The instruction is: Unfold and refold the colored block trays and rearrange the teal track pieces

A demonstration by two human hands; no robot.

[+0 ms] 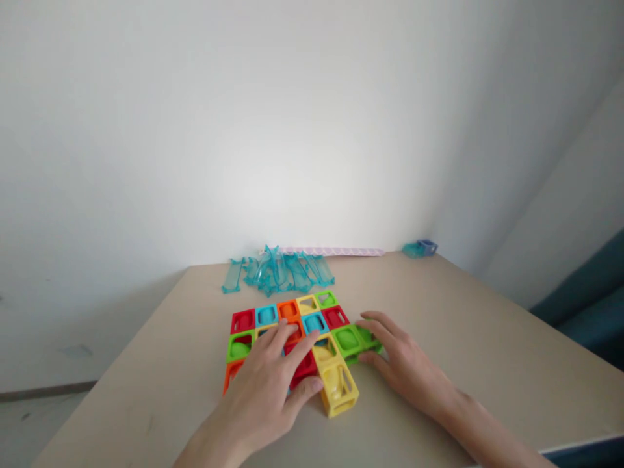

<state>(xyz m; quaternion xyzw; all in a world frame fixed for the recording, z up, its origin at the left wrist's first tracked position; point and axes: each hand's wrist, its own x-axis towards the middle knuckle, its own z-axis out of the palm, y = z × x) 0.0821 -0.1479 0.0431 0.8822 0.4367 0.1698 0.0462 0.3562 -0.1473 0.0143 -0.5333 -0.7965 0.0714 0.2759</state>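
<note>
Colourful hollow plastic blocks [242, 320] lie joined in a flat grid on the table, in red, blue, orange, yellow and green. My left hand [273, 377] rests over the grid with its fingers spread, hiding several blocks at the lower left. At the grid's right side, my right hand [400, 357] has its thumb and fingers closed around a green block [366, 337], which is up against another green block [348, 340]. A yellow block [337, 385] sticks out toward me at the near edge, between both hands.
Translucent teal plastic pieces [277, 272] lie heaped behind the grid. Behind them a long pale pink strip [336, 251] runs along the wall. A teal and dark blue item [420, 248] sits at the far right corner of the table [487, 344]. Dark blue-green fabric [585, 292] hangs at the right.
</note>
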